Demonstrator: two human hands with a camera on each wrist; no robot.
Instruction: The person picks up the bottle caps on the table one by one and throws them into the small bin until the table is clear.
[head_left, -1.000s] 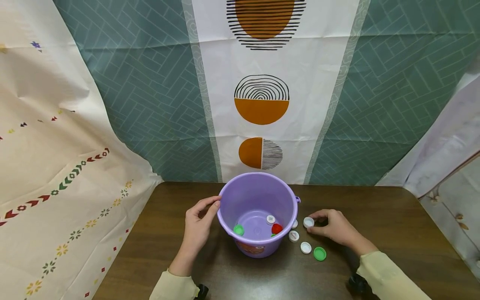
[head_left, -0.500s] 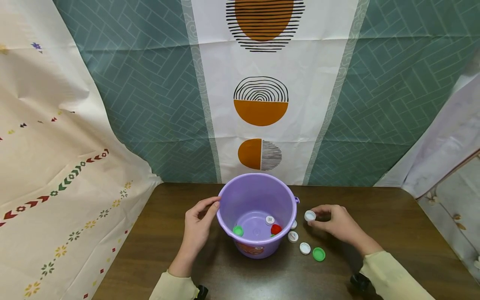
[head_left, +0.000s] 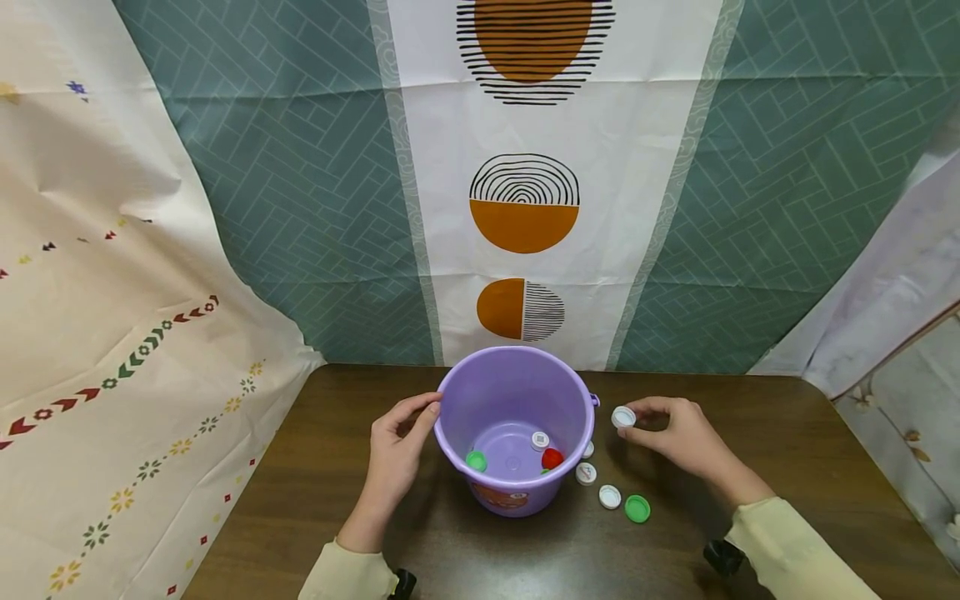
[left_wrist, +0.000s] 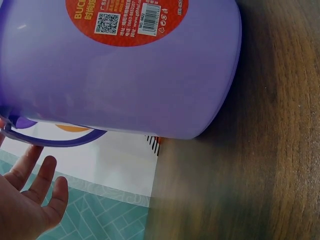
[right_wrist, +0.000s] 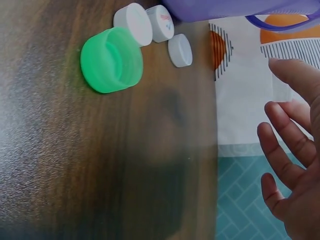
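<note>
One white cap (head_left: 623,417) is pinched in the right hand (head_left: 682,433); the left hand (head_left: 397,443), pinching the bucket (head_left: 517,379), should hold it still.

Purple all over goes the round purple plastic bucket (head_left: 517,383), its oval label (left_wrist: 130,32) blazing orange-red! White round plastic caps (head_left: 623,417), a green round plastic cap (head_left: 637,509), and here's a red round piece (head_left: 552,459). Dark brown grain streaks the wood-grain table (head_left: 262,508); teal cloth (head_left: 285,167) shows pale herringbone lines, white cloth (head_left: 442,167) orange-and-black circles, cream cloth (head_left: 90,292) red-and-green chevrons!
</note>
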